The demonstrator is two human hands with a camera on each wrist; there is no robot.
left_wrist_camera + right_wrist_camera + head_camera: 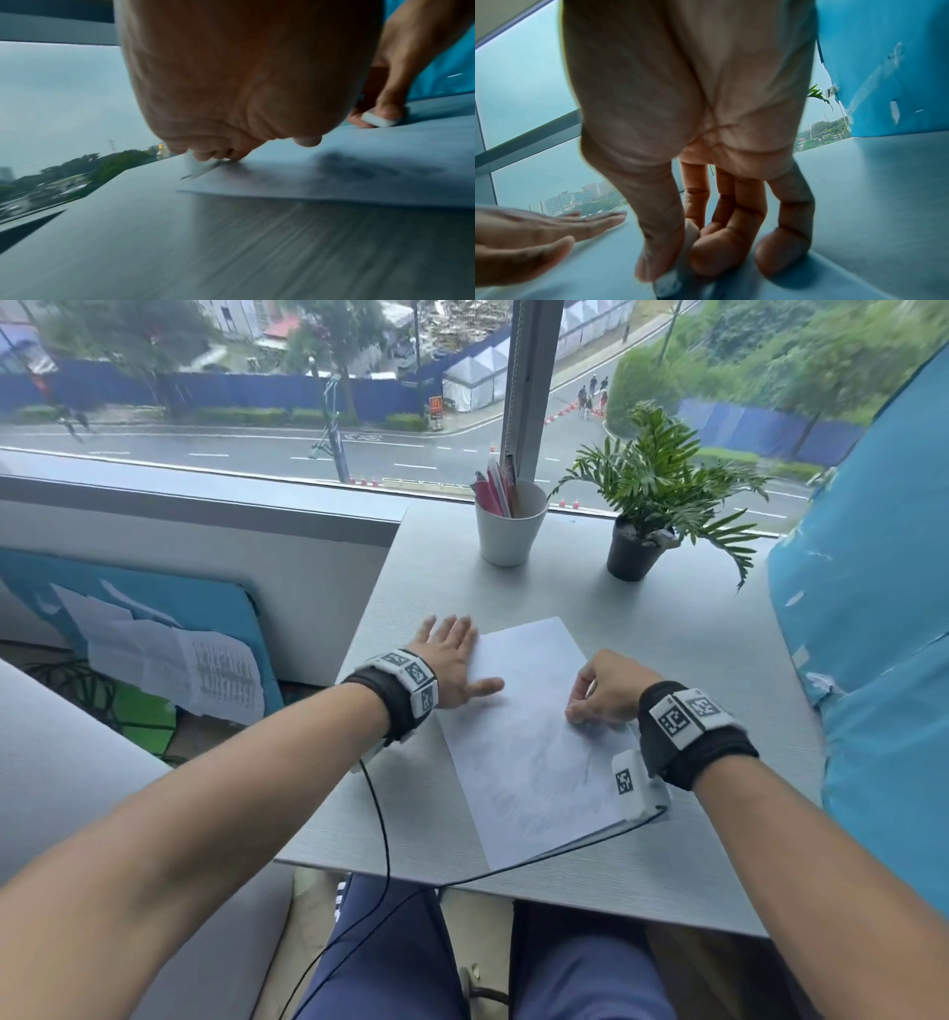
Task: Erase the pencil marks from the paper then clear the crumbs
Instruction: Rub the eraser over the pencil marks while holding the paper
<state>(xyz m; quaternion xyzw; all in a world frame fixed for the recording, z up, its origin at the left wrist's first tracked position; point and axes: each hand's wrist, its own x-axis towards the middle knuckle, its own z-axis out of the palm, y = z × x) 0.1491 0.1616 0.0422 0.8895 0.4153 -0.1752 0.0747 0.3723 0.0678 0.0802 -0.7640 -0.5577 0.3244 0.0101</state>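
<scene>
Matt paper on a fine-grained table

The paper (518, 711) looks thin, matt, smudged grey; the table (667, 629) has a brushed, faintly sheened grey laminate; the eraser (380, 120) looks white, smooth, rubbery.

From the head view the eraser is hidden inside the curled right hand (606, 688); only the wrist views show its white block (380, 120). The pencil marks (534, 783) on the paper (529, 711) are too faint to read. Motion blur smears the bench (231, 243) in the left wrist view. No crumbs can be made out.
</scene>
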